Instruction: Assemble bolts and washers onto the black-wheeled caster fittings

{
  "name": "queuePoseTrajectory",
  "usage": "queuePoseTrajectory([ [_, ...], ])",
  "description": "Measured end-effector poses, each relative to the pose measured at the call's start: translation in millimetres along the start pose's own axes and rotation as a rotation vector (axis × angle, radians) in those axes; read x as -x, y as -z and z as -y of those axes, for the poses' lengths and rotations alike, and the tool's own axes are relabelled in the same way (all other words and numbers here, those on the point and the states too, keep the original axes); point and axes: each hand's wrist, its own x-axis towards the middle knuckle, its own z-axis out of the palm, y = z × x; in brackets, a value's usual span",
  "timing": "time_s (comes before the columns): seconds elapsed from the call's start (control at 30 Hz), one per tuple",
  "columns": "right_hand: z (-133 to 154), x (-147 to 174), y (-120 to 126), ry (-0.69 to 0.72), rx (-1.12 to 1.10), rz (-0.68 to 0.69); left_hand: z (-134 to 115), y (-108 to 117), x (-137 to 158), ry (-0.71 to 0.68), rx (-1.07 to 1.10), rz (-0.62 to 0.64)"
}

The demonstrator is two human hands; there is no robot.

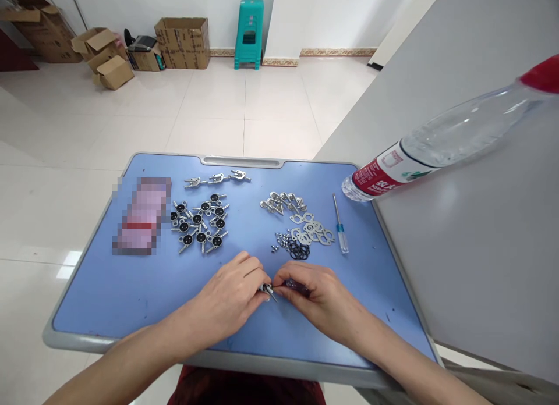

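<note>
Near the front of the blue table, my left hand [242,288] is closed on a small metal fitting [264,288], mostly hidden by the fingers. My right hand [317,291] meets it there, thumb and forefinger pinched together. A dark, see-through purplish thing [297,286] shows under its curled fingers; its kind is unclear. Beyond the hands lie black O-rings [299,252], small screws [283,240], flat metal plates [312,230] with holes, and shiny teardrop-shaped metal pieces [283,201]. Several metal fittings with black round centres [197,219] are grouped at left.
Three forked metal parts [217,178] lie at the back of the table [244,219]. A screwdriver [340,227] lies at right, near a tall water bottle [393,166] by a grey panel. A pixelated pinkish item [144,216] is at left. Cardboard boxes [182,44] and a teal stool [250,32] stand behind.
</note>
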Motion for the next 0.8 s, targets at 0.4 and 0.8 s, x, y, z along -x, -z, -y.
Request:
queuePoseTrajectory([
  [0.4,1,-4,5,0.112,0.197,0.035,-2,2,0,0.013,-0.028,0.019],
  [0.8,6,10,-3,0.263,0.376,-0.031,0,0,0,-0.019,-0.077,0.014],
])
